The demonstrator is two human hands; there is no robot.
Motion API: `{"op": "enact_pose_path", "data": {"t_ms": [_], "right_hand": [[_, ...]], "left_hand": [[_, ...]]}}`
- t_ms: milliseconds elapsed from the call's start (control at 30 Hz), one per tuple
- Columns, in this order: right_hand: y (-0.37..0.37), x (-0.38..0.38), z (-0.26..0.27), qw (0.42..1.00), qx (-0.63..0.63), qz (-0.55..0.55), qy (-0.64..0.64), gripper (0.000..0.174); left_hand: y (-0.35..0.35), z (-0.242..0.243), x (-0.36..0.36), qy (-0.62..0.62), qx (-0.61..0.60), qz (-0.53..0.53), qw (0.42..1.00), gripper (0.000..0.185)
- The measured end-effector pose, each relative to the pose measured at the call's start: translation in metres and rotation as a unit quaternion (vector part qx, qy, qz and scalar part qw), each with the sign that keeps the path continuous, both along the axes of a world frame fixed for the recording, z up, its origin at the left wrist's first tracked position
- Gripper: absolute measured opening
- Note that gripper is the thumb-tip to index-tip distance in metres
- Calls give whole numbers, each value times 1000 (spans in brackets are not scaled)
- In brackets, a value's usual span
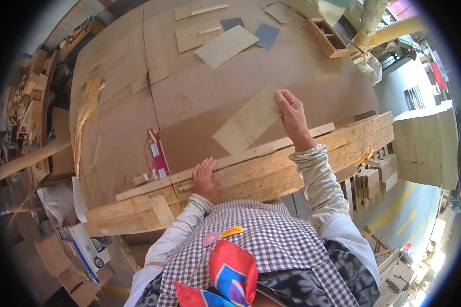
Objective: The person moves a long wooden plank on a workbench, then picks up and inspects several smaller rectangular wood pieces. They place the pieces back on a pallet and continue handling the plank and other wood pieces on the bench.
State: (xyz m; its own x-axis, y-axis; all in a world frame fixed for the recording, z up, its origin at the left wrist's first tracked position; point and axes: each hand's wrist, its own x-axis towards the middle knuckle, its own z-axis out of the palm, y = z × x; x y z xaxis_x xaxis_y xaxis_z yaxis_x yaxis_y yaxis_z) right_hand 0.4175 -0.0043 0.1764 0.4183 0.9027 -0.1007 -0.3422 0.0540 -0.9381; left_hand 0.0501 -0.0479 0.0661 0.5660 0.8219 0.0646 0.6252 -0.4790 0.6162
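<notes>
My right hand [292,113] grips the upper right corner of a thin, pale rectangular sheet [247,121] between thumb and fingers. The sheet is tilted above the worktable [261,73] and has small dark marks on its surface. My left hand [206,179] rests on the timber front edge [253,174] of the table, with nothing in it. Just left of that hand lies a dark red and white narrow box [160,155].
Farther back lie another pale sheet [226,47], grey sheets [267,35], thin boards [196,36] and an open wooden box [326,38]. A straw broom [85,115] lies at the left. Stacked pale sheets [424,146] and a ribbed hose [393,28] stand at the right.
</notes>
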Motion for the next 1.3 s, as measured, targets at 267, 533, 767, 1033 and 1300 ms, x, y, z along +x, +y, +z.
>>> {"op": "enact_pose_path", "data": {"t_ms": [267,533,767,1033,1300], "right_hand": [[-52,-72,40,989,-50,106,-91,37],[-85,-107,31,994,-77,39,63,42],[-143,-118,-82,812,-206,-7,-546,47],[-190,-132,-136,708,-177,22,-683,71],[-193,-129,-134,704,-181,43,-685,71]], "left_hand": [[-6,106,-15,-392,-464,-38,794,72],[-41,134,-50,-353,-487,-42,797,39],[-51,135,-66,-382,-438,-21,813,34],[-57,136,-74,-393,-432,-10,812,30],[-57,133,-77,-396,-428,-13,812,30]]}}
